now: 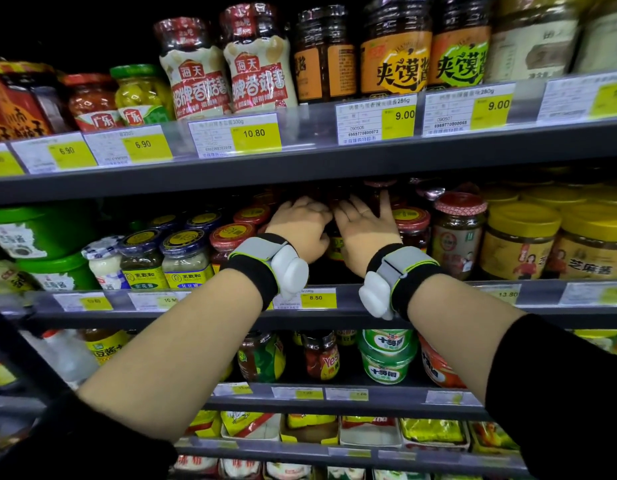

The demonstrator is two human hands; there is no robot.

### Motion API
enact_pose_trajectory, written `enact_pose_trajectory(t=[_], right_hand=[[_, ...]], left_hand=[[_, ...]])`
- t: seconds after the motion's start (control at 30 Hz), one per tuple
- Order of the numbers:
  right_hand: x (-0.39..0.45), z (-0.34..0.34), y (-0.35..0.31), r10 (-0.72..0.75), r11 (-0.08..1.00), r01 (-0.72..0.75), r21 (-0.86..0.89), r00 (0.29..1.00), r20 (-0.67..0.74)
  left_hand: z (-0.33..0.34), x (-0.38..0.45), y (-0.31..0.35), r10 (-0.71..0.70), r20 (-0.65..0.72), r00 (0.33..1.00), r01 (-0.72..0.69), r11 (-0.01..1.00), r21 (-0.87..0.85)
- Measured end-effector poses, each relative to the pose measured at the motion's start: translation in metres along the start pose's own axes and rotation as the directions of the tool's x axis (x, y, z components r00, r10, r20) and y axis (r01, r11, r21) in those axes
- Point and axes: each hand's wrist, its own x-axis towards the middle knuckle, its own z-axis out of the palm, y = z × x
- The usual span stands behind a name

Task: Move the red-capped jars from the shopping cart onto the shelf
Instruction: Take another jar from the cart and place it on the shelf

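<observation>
Both forearms, in black sleeves pushed back and wristbands with white modules, extend from the near edge of the view up into the second tier of the shelf (334, 304). Shelving fills the whole view in 5 visible tiers, each fronted by a rail of price tags. No shopping cart can be identified with certainty; a dark diagonal bar crosses the lower left corner, and what it belongs to cannot be told.

On the second tier, green tubs (40, 230) stand at the left and yellow-lidded jars (521, 240) at the right. Between them stands a row of red-capped jars (411, 223), packed close together with more behind them in shadow.

The left hand (300, 226) is curled, its fingers reaching back among the caps; what it holds, if anything, is hidden by the hand itself. The right hand (364, 225) is spread with straight fingers, the palm against a dark jar (336, 245) that shows only in the gap between the 2 hands. This jar is judged to be the one being placed; its cap is not visible.

Hazards, as judgement:
1. Neighbouring jars stand touching. A sideways push while seating the jar may tip one over.
2. The upper shelf edge sits low over the caps. Lifting the hands too steeply may knock a cap or a jar.
3. Glass jars near the front rail may slide off if dragged outward as the hands withdraw.
</observation>
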Motion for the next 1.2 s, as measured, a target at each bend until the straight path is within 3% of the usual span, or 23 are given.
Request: enact_pose_trajectory(t=[0.13,0.33,0.53,0.93,1.2], right_hand=[[-0.010,0.006,-0.008,0.000,0.996,0.008,0.092,0.996,-0.087],[-0.027,0.009,-0.016,0.014,0.989,-0.005,0.148,0.998,-0.063],[-0.050,0.020,-0.030,-0.022,0.983,0.043,0.180,0.993,-0.115],[-0.078,0.040,-0.085,-0.146,0.950,0.197,0.242,0.966,-0.215],[-0.086,0.062,-0.126,-0.258,0.937,0.285,0.203,0.954,-0.151]], left_hand=[[0.007,-0.006,0.002,-0.028,-0.093,0.995,0.033,0.998,0.051],[0.028,-0.033,0.010,-0.114,-0.282,0.953,0.137,0.989,0.063],[0.044,-0.065,0.017,-0.238,-0.243,0.940,0.255,0.966,0.039],[0.067,-0.130,0.000,-0.333,-0.130,0.934,0.338,0.941,0.023],[0.097,-0.180,-0.016,-0.423,-0.014,0.906,0.423,0.905,0.036]])
